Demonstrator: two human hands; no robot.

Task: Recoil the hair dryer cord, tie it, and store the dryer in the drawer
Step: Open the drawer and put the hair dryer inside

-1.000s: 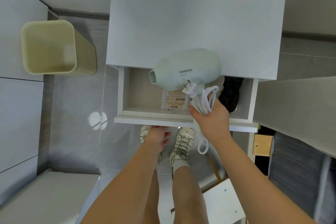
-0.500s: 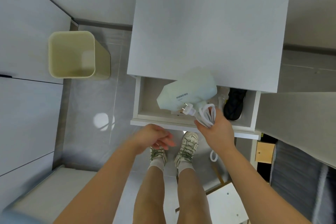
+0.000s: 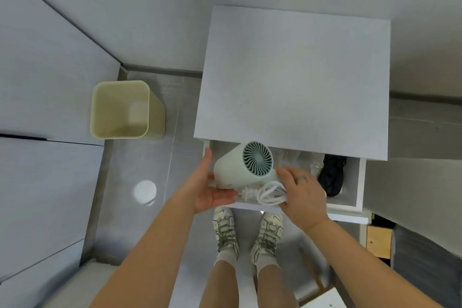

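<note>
A pale green hair dryer lies inside the open white drawer, its round finned intake grille facing up at me. Its white cord is coiled in loops at the drawer's front, the plug lying just left of the loops. My left hand cups the dryer's left side, palm against the body. My right hand, wearing a ring, rests over the coil and the dryer's handle end, which it hides.
The drawer sits under the white cabinet top. A black bundled item and clear plastic lie in the drawer's right part. A beige waste bin stands on the floor to the left. My shoes are below the drawer front.
The dryer has gone down into the drawer and turned so its grille faces up. My left hand came up from below the drawer front and now touches the dryer's side.
</note>
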